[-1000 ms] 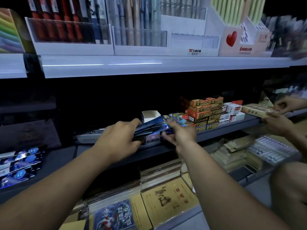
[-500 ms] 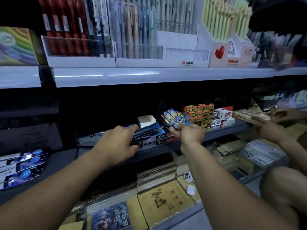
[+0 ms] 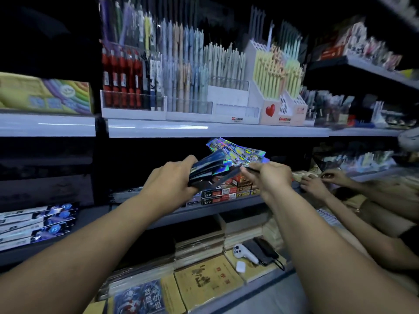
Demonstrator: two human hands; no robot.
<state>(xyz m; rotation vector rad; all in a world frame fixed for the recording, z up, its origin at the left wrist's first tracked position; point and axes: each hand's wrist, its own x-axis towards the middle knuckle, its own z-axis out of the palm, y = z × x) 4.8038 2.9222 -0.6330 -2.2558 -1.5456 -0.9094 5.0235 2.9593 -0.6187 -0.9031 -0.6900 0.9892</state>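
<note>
While we hold the holographic card packs (image 3: 209,169) up at the centre of the frame, just under the white shelf edge (image 3: 204,130), they sit split between our hands: our left hand (image 3: 172,184) has its fingers curled round a thick blue stack, and our right hand (image 3: 269,177) pinches a looser fan of packs (image 3: 238,154) that spreads up and to the left, its tips overlapping the stack. Both bundles hang in the air above the small boxes (image 3: 226,192) on the middle shelf (image 3: 204,213), touching none of them. We judge the fan to be the weak point: foil sleeves are slick, the pinch catches only their lower ends, and one could slide out and drop onto the boxes or down to the notebooks (image 3: 208,284) at the bottom. A wide swing to the right could also bump the other person's hands (image 3: 317,184) working just beside ours
</note>
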